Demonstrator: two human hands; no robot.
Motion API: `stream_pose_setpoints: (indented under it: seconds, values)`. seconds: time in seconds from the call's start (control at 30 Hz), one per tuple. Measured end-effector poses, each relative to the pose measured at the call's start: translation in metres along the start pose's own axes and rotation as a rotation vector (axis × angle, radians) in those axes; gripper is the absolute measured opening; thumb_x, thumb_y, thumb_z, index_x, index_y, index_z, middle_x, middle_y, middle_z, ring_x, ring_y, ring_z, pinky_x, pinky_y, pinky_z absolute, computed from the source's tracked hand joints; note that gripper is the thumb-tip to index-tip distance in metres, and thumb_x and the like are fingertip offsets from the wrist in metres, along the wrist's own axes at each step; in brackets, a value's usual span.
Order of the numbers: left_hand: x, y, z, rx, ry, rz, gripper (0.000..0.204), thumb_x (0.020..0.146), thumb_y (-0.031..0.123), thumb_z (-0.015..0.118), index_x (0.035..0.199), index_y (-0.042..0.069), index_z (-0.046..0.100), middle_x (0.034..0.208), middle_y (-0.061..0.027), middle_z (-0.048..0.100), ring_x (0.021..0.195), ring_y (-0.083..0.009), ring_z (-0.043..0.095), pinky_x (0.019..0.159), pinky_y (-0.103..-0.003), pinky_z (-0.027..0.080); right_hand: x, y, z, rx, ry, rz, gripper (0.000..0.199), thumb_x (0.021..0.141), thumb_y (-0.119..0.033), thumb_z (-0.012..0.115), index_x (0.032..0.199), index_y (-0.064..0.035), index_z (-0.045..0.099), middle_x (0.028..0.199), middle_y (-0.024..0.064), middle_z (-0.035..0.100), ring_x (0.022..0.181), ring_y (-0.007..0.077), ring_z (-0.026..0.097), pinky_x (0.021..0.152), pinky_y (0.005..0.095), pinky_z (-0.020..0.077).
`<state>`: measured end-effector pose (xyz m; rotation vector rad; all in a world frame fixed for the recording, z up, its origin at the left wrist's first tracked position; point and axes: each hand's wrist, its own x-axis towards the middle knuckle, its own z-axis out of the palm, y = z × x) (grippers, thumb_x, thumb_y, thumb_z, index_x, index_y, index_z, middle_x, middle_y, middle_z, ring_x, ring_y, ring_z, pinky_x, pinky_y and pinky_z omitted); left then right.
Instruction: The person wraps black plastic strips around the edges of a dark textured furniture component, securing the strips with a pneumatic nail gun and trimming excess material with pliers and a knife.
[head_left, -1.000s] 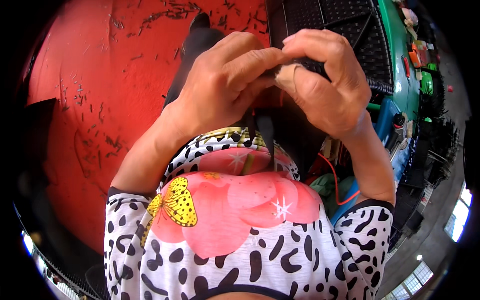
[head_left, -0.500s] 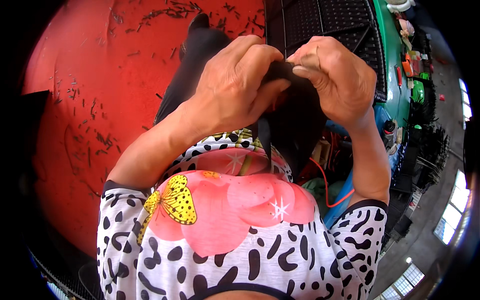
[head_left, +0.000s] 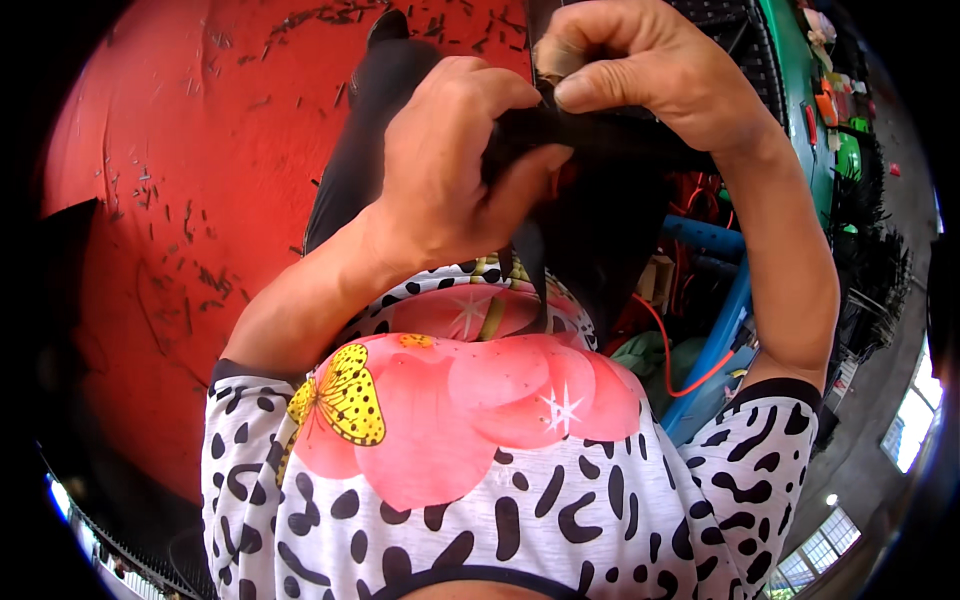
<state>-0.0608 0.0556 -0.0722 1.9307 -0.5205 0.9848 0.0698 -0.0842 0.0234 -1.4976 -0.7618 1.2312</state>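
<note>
My left hand (head_left: 435,165) is curled in the upper middle, thumb and fingers closed around a dark piece (head_left: 515,130) whose kind I cannot make out. Just above and to its right, my right hand (head_left: 640,75) pinches with thumb and forefinger; what looks like tan tape wraps one of its fingers. Whatever lies in that pinch is too small and dark to name. Beyond my right wrist shows part of a black woven panel (head_left: 745,40), mostly covered by the hand.
A red floor covering (head_left: 200,300) on the left is strewn with short black scraps (head_left: 205,275). My dark-trousered leg (head_left: 350,160) stretches forward. At right are a green table edge (head_left: 795,70), a blue metal frame (head_left: 710,350) and an orange-red hose (head_left: 660,340).
My right hand has moved up and slightly left, its wrist now bent over the dark piece. The left hand has shifted slightly left. More of the blue frame shows.
</note>
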Motion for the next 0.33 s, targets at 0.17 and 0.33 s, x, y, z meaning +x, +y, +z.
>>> stream_pose_setpoints:
  seconds: [0.17,0.33]
  values:
    - [0.008,-0.011,0.001,-0.103,0.086,0.053,0.038,0.064,0.001,0.075,0.099,0.001,0.062,0.073,-0.0097,0.056,0.062,-0.0249,0.053,0.055,-0.034,0.042,0.011,0.003,-0.007,0.023,-0.045,0.178,0.003,0.083,-0.001,0.065,0.085,0.0001,0.064,0.079,-0.0015,0.061,0.074,0.0059,0.054,0.069,0.0203,0.0443]
    - [0.009,-0.011,-0.001,-0.059,0.042,0.041,0.036,0.064,0.0,0.074,0.099,0.003,0.066,0.071,-0.0073,0.056,0.062,-0.0221,0.052,0.056,-0.033,0.042,0.02,0.012,-0.015,0.032,-0.113,0.234,0.007,0.086,-0.006,0.063,0.088,0.0007,0.067,0.079,-0.0001,0.063,0.072,0.0069,0.056,0.069,0.0197,0.0448]
